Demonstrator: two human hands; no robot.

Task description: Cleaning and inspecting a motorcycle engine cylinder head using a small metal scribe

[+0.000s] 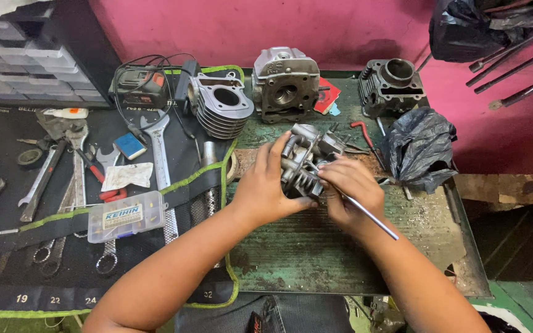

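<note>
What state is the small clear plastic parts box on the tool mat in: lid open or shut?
Shut. The clear parts box lies flat on the tool mat with its labelled lid down over the small pieces inside.

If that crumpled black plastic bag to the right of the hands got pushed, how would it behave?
The black plastic bag looks thin and crumpled, so it would probably deform and slide rather than roll. It seems light for its bulk, though any contents are hidden. Lying beside the right hand on the worn green benchtop, it might snag.
</note>
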